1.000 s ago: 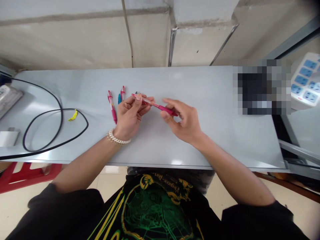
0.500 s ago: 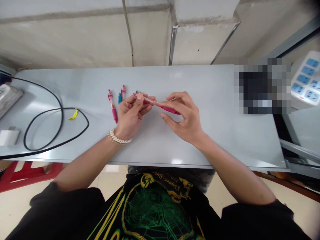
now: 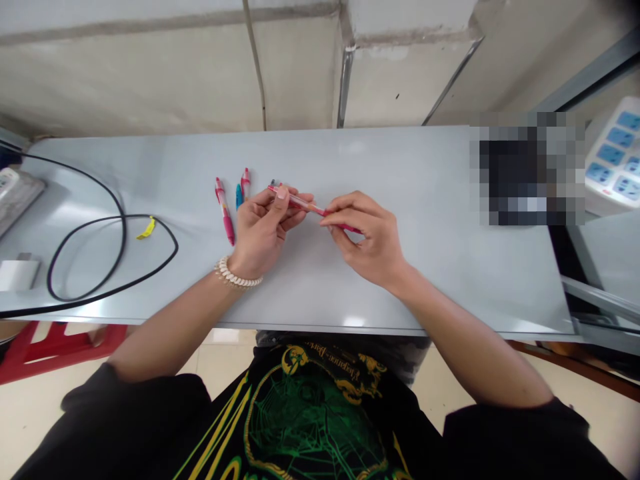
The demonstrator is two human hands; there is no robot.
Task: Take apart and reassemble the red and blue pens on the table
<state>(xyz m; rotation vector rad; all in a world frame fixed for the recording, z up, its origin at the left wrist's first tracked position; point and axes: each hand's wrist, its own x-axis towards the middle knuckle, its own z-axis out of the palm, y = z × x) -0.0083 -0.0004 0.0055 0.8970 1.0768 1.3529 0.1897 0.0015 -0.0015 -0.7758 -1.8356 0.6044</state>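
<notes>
A pink pen with a clear barrel [image 3: 305, 203] lies slanted between my two hands. My left hand [image 3: 266, 230], with a beaded coil band on its wrist, pinches its upper left end between thumb and fingers. The fingers of my right hand [image 3: 367, 233] close round the pink grip at its other end, which they partly cover. Left of my left hand, a pink and white pen [image 3: 225, 210] rests on the grey table [image 3: 450, 267]. Another pink pen [image 3: 246, 181] and a blue pen [image 3: 239, 195] lie close behind my left hand, partly hidden.
A black cable [image 3: 125, 247] with a yellow tag [image 3: 147, 229] loops over the table's left side, near a white adapter [image 3: 17, 275]. At the right stand a pixelated dark object [image 3: 515, 180] and a white power strip [image 3: 611, 155]. A wall runs behind.
My right hand's fingers have closed in round the pen's pink grip, where they were more spread before. My left hand has barely moved.
</notes>
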